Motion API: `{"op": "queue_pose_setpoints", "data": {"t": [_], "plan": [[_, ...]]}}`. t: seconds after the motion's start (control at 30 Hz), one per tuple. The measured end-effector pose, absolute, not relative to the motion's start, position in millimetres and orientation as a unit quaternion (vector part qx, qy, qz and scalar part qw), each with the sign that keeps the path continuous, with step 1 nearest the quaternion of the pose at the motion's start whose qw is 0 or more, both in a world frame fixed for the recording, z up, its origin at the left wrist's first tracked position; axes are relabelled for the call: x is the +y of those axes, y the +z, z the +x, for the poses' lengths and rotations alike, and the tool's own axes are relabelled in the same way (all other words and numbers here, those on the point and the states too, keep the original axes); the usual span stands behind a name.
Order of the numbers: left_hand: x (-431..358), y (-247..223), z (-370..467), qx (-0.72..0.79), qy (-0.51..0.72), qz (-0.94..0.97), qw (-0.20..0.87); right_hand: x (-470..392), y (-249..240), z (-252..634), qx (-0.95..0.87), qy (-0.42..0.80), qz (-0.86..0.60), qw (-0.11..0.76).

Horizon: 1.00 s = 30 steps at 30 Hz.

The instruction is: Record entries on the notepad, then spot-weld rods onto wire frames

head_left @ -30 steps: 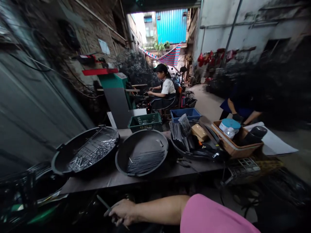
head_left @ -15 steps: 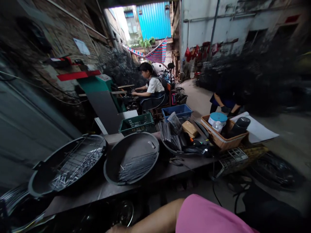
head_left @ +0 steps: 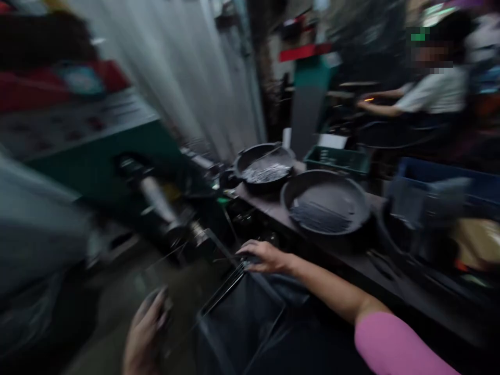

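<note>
My right hand [head_left: 263, 256], on an arm with a pink sleeve, has its fingers closed round the upper corner of a thin black metal frame [head_left: 222, 294]. That frame lies over dark cloth at my lap. Lower left, my left hand [head_left: 146, 325] is blurred, its fingers curled together round something dark that is too smeared to name. Beyond my right hand, a round black pan [head_left: 357, 208] holds thin dark rods, and a farther pan [head_left: 289, 161] holds shiny metal pieces.
A green machine [head_left: 105, 161] with a metal spindle stands at the left. On the bench [head_left: 269, 205] are a green crate [head_left: 339, 161] and, at the right, a cluttered pan with a brown package [head_left: 478, 242]. A person in a white top [head_left: 433, 99] sits at the back right.
The view has swung left and down. The bench and pans have shifted right and look smaller. Both hands, the black frame and the green machine at the left have come into view.
</note>
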<state>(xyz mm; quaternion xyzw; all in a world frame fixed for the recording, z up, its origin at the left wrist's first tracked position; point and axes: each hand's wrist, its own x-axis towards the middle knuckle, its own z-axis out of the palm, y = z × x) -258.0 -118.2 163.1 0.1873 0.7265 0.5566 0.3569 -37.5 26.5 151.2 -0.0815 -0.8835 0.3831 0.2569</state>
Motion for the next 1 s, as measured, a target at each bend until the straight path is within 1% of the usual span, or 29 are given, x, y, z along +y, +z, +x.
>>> {"op": "queue_pose_setpoints", "data": {"t": [0.07, 0.17, 0.27, 0.4, 0.53, 1.0], "plan": [[-158, 156, -268, 0.722, 0.6, 0.132, 0.317, 24, 154, -48, -0.903, 0.378, -0.012, 0.206], [-177, 146, -274, 0.63, 0.678, 0.156, 0.345, 15, 150, -61, -0.927, 0.35, 0.045, 0.129], [-176, 140, -276, 0.599, 0.698, 0.166, 0.355, 8, 147, -69, -0.945, 0.313, 0.056, 0.073], [-178, 139, -274, 0.588, 0.704, 0.16, 0.364, 3, 152, -76, -0.967, 0.251, 0.035, 0.02], [-182, 137, -270, 0.588, 0.707, 0.144, 0.365, -1, 157, -78, -0.974, 0.226, 0.023, -0.007], [-190, 123, -261, 0.558, 0.727, 0.129, 0.38, -7, 169, -73, -0.974, 0.217, 0.032, -0.055]]}}
